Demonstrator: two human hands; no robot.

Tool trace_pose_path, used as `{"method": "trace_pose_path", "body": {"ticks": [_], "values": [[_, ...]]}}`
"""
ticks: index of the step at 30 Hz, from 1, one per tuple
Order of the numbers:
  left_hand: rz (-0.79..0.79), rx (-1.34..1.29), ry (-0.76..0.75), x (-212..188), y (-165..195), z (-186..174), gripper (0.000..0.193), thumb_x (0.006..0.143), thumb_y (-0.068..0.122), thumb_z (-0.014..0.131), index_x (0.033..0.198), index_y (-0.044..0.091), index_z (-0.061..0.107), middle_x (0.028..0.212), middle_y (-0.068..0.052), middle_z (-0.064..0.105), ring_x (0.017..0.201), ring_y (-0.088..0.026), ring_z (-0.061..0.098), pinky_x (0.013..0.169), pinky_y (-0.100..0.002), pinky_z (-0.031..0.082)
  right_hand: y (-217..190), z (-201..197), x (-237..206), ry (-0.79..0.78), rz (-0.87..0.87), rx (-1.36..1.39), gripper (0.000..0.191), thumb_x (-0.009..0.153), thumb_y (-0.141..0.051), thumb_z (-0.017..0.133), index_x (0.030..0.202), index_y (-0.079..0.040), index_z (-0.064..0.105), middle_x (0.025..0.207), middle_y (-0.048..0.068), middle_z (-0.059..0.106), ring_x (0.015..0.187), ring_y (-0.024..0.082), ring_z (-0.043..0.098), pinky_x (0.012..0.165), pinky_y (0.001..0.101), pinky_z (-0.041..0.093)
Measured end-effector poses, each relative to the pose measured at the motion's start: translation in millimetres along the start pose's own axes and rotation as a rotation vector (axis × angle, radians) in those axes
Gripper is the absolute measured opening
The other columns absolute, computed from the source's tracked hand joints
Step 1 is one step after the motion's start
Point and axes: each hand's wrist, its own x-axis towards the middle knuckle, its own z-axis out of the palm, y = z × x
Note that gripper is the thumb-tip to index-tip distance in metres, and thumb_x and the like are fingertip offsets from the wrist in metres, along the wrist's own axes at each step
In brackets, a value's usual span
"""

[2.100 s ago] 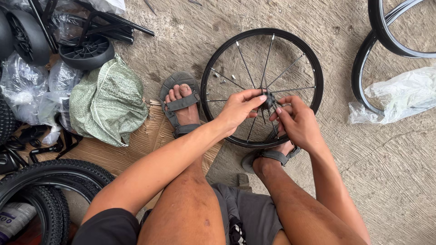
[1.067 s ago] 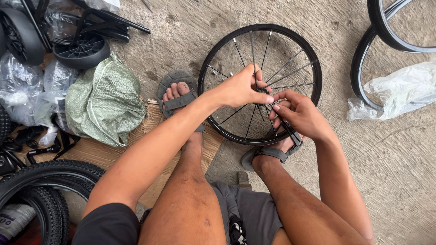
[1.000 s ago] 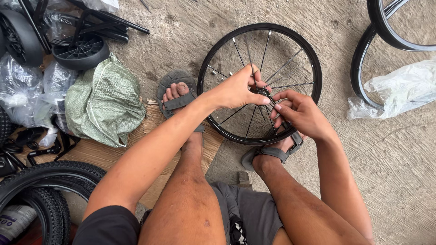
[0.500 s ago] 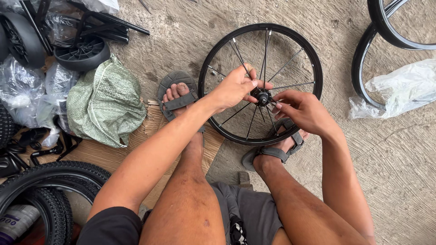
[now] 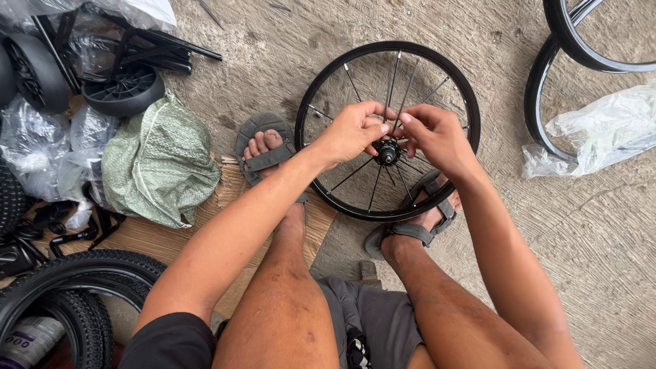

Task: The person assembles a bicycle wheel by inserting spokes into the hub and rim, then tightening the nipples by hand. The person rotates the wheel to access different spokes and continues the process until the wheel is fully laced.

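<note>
Both hands at the hub [image 5: 387,152] of the wheel [image 5: 387,130] — left hand [image 5: 350,132] and right hand [image 5: 432,134] fingertips pinched together just above it. Green sack [image 5: 158,164] well left of wheel.

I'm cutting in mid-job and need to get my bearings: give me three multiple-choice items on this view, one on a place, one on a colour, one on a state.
1. Where do both hands meet?
A. at the wheel's hub
B. on the green sack
C. on the knobby tyre

2. What colour is the rim?
A. silver
B. black
C. red

3. How does the wheel lie?
A. hung on a stand
B. flat on the ground
C. fitted in a frame

Answers:
1 A: left hand and right hand have their fingertips at the hub.
2 B: the rim is black.
3 B: it rests on concrete between the sandalled feet.
</note>
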Motion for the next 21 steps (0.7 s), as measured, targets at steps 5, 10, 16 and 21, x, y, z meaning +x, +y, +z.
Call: {"method": "trace_pose_path", "body": {"ticks": [5,10,16,21], "values": [[-0.044,-0.126,0.055,6.1,-4.6,-0.9,0.022,0.103,0.011,0.056,0.122,0.002,0.059,0.111,-0.012,0.076,0.094,-0.015,0.074,0.069,-0.027,0.063,20.0,1.9,22.1,0.029,-0.095,0.155,0.018,0.105,-0.018,0.068,0.105,-0.001,0.067,0.084,0.003,0.065,0.068,0.008,0.06,0.061,0.0219,0.049],[-0.068,-0.197,0.152,12.6,-4.9,-0.4,0.021,0.105,0.014,0.054,0.121,0.002,0.059,0.113,-0.012,0.076,0.089,-0.014,0.071,0.069,-0.026,0.063,29.4,2.4,25.5,0.087,-0.047,0.233,0.017,0.103,-0.02,0.066,0.096,-0.006,0.062,0.085,-0.001,0.067,0.063,0.007,0.063,0.057,0.0189,0.047],[-0.079,-0.036,0.192,16.7,6.3,-4.1,0.02,0.101,0.017,0.06,0.117,0.005,0.066,0.103,-0.009,0.079,0.083,-0.013,0.075,0.063,-0.027,0.06,21.1,-4.3,30.9,0.061,-0.026,0.183,0.016,0.105,-0.019,0.064,0.098,-0.005,0.062,0.083,0.003,0.069,0.06,0.008,0.061,0.055,0.0199,0.047],[-0.056,0.0,0.137,14.3,5.8,-8.7,0.018,0.101,0.018,0.064,0.113,0.005,0.067,0.096,-0.008,0.08,0.078,-0.013,0.076,0.065,-0.027,0.06,16.7,-7.2,26.5,0.003,-0.044,0.145,0.016,0.106,-0.018,0.062,0.099,-0.003,0.061,0.086,0.008,0.072,0.06,0.009,0.06,0.056,0.0213,0.049]]}}
